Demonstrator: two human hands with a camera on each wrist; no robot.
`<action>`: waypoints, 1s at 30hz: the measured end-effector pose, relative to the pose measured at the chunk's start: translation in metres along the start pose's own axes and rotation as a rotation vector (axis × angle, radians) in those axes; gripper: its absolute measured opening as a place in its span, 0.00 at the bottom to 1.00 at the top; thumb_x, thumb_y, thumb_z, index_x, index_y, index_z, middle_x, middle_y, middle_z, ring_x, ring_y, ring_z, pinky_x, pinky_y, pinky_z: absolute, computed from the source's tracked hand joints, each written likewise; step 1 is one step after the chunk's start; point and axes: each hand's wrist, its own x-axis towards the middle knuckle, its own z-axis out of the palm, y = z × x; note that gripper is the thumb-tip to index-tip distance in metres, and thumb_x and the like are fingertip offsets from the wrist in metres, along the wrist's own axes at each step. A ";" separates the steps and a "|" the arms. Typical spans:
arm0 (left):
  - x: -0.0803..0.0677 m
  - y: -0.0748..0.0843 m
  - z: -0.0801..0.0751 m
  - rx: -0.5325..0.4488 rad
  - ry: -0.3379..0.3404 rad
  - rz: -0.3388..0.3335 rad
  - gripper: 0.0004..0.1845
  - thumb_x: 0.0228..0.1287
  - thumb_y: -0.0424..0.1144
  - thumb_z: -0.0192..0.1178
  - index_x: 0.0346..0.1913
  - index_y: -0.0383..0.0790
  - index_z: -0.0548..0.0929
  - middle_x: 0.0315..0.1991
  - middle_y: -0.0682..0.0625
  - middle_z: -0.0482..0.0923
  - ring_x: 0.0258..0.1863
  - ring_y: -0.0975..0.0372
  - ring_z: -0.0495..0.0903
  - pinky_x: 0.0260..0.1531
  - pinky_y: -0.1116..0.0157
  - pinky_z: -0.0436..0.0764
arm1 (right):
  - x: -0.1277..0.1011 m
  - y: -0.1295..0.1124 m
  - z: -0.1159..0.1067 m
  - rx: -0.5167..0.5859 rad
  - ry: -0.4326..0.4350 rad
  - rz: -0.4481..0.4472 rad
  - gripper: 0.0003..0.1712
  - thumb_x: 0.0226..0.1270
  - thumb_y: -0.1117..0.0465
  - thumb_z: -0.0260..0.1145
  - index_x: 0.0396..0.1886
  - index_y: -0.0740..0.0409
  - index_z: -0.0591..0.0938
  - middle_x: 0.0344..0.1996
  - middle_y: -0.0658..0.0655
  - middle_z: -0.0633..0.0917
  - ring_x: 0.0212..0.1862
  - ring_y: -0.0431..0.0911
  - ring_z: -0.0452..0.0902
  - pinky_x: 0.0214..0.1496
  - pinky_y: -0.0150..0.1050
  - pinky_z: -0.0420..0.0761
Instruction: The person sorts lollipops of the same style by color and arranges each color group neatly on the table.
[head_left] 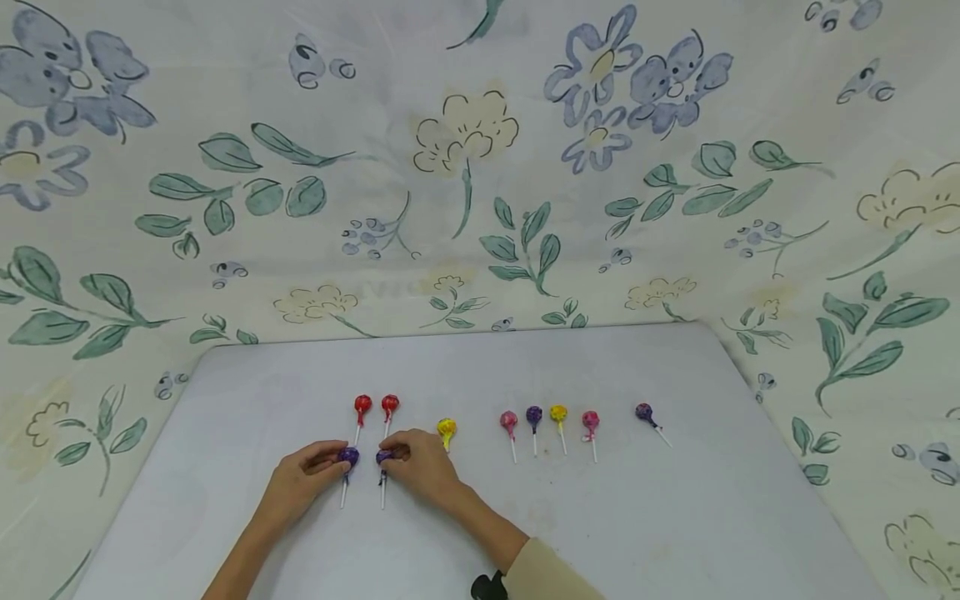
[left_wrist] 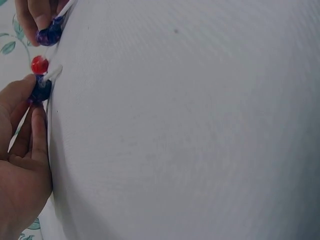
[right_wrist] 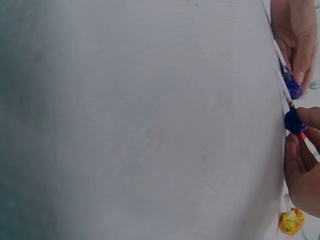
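Note:
My left hand (head_left: 303, 483) pinches the wrapped head of a purple lollipop (head_left: 348, 457) between thumb and fingers, its white stick pointing toward me. Beside it, my right hand (head_left: 426, 468) pinches a second purple lollipop (head_left: 384, 457) by the head, with that stick also toward me. Just beyond them lie two red lollipops, the left one (head_left: 363, 405) and the right one (head_left: 390, 403); their sticks run down to the purple heads. In the left wrist view the left-hand purple lollipop (left_wrist: 41, 90) shows between thumb and fingertips. A yellow lollipop (head_left: 447, 429) lies just right of my right hand, its stick partly hidden.
On the white table (head_left: 675, 517), a row to the right holds a pink lollipop (head_left: 508, 420), a purple one (head_left: 534, 414), a yellow one (head_left: 558, 413) and another pink one (head_left: 591, 420). Farther right lies a slanted purple lollipop (head_left: 644, 412). Floral cloth (head_left: 420, 275) hangs behind the table.

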 end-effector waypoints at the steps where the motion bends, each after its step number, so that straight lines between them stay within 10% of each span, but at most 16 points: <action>1: 0.000 0.000 0.000 0.002 0.000 0.002 0.22 0.68 0.39 0.66 0.60 0.32 0.80 0.55 0.37 0.80 0.52 0.56 0.80 0.46 0.80 0.75 | 0.000 0.000 0.000 -0.007 0.001 -0.005 0.11 0.64 0.63 0.73 0.46 0.56 0.88 0.35 0.43 0.84 0.34 0.31 0.72 0.37 0.23 0.75; 30: 0.000 0.000 0.001 0.011 0.002 -0.012 0.24 0.69 0.43 0.65 0.61 0.31 0.79 0.54 0.38 0.80 0.52 0.52 0.81 0.46 0.80 0.75 | 0.002 -0.004 0.000 -0.051 -0.024 0.006 0.12 0.65 0.61 0.72 0.48 0.54 0.88 0.37 0.43 0.84 0.37 0.32 0.72 0.40 0.24 0.75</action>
